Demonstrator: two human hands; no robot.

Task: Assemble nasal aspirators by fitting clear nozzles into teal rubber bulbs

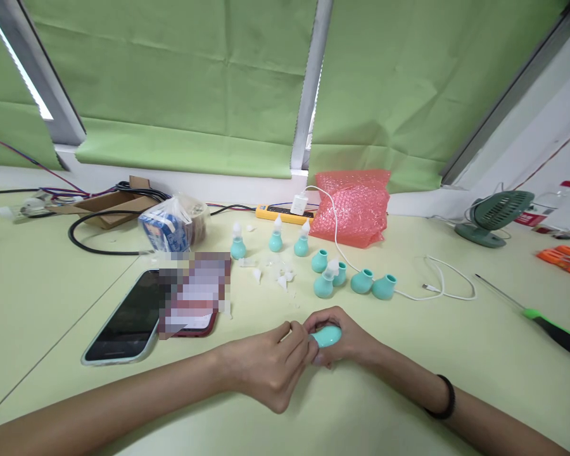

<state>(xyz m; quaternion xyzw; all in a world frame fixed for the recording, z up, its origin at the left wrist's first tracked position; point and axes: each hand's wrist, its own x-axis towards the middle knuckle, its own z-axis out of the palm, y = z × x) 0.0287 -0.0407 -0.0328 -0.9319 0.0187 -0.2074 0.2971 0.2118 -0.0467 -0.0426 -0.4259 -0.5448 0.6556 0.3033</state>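
Note:
My right hand [339, 339] is wrapped round a teal rubber bulb [327, 336], which lies on its side just above the table with its mouth end toward the left. At that end my left hand [275, 361] is closed in a pinch; its fingers hide what they grip. Beyond my hands, teal bulbs with clear nozzle tips stand upright, one of them [238, 244] at the left and another [323, 284] nearer. Several open-mouthed bulbs without tips, such as this bulb [384, 287], are to the right. Loose clear and white plastic pieces [282, 280] lie between them.
Two phones lie at the left, one dark-screened [123, 320], one lit [194, 294]. Behind stand a bagged blue package [164, 228], a yellow power strip [285, 215] and pink bubble wrap [351, 209]. A white cable [441, 282], a screwdriver [546, 326] and a green fan [496, 212] are rightward.

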